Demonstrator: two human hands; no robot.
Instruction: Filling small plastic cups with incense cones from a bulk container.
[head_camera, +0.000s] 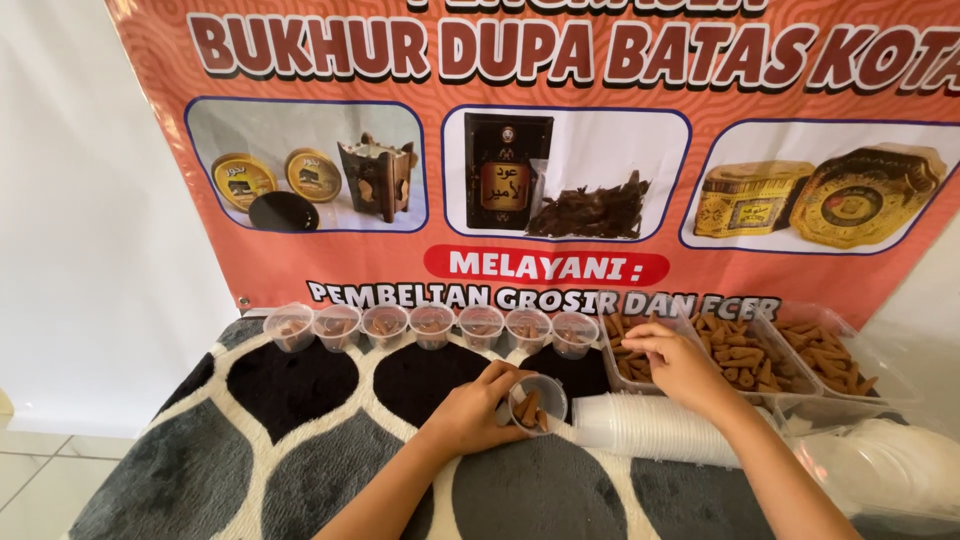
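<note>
Brown incense cones fill the clear tray (640, 362) at the right of centre, and my right hand (683, 365) rests over its near edge, fingers curled down and pinched among the cones; whether they grip one I cannot tell. My left hand (470, 412) sits lower and left of it, at the frame's middle, fingers wrapped around a small clear cup (537, 402) that is tipped with its mouth facing right, a few cones (530, 408) already inside. That cup lies just down and left of my right fingertips, nearer to them than anything else. A sideways stack of empty white cups (645, 428) stretches along the mat beneath my right wrist. Seven filled cups (432, 325) line the mat's far edge, from left toward centre, below an orange banner (560, 150). Two more trays of cones (790, 355) sit at the right.
</note>
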